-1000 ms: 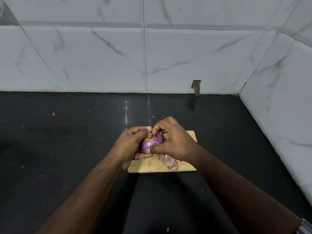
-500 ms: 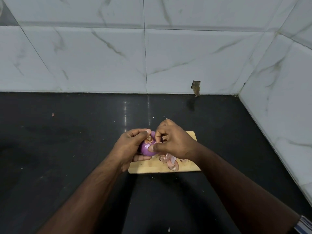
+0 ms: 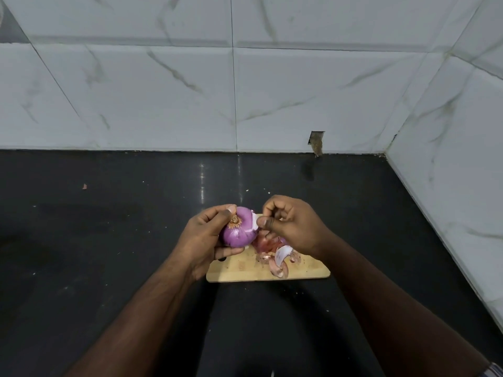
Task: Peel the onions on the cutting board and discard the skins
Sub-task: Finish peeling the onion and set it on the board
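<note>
A purple onion [image 3: 241, 229] with its brown root end facing me is held above the left end of a small wooden cutting board [image 3: 245, 269]. My left hand [image 3: 206, 238] grips the onion from the left. My right hand [image 3: 291, 224] is just to its right, thumb and fingers pinching a pale strip of skin [image 3: 254, 221] that is lifting off the onion's right side. Loose skins [image 3: 277, 258], pink and white, lie piled on the board below my right hand. Part of the board is hidden under both hands.
The board lies on a black polished counter [image 3: 109, 240]. White marble-look tiles form the back wall [image 3: 245, 99] and a side wall [image 3: 457, 170] on the right. A small notch [image 3: 316, 142] sits at the back wall's base. Tiny crumbs dot the counter.
My right hand has drawn away to the right, uncovering the onion and lifting a strip of skin. The onion has turned slightly in my left hand.
</note>
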Action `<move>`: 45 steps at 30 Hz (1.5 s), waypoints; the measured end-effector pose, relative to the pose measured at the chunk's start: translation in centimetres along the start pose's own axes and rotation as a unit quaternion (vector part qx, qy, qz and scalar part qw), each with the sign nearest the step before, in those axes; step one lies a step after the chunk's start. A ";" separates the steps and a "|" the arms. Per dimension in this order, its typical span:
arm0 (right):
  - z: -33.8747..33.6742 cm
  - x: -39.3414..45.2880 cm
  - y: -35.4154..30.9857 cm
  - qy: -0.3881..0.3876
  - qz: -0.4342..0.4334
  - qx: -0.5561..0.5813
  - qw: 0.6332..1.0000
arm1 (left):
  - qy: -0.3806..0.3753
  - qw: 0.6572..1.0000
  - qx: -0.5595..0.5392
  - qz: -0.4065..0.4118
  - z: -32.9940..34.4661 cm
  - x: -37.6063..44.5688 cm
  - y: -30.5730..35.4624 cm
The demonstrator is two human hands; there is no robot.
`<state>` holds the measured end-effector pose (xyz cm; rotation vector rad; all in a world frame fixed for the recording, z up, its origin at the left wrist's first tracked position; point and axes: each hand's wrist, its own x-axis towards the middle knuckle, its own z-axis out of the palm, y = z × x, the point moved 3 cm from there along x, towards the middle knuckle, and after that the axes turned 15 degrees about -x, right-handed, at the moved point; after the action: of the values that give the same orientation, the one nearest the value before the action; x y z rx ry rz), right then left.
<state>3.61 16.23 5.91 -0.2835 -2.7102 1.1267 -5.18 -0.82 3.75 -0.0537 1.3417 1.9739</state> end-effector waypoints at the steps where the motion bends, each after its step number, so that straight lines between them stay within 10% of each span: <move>1: -0.2 0.0 0.2 -0.002 0.011 0.017 1.000 | -0.001 1.000 -0.007 -0.005 -0.1 0.0 0.0; 13: 0.2 0.1 -0.7 -0.008 0.129 0.171 0.977 | -0.005 1.000 0.002 0.009 -0.2 0.3 -0.2; 29: -0.3 0.7 1.1 0.076 0.161 0.003 0.984 | -0.012 1.000 -0.009 -0.028 -0.5 -0.2 -0.1; 45: -0.9 -0.4 3.2 -0.009 0.109 -0.202 0.973 | -0.047 0.968 -0.188 -0.160 -0.3 -0.5 -0.5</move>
<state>4.57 18.94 4.16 -0.6476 -2.9617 0.6092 -4.61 -1.23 3.43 -0.3321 0.8238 1.8976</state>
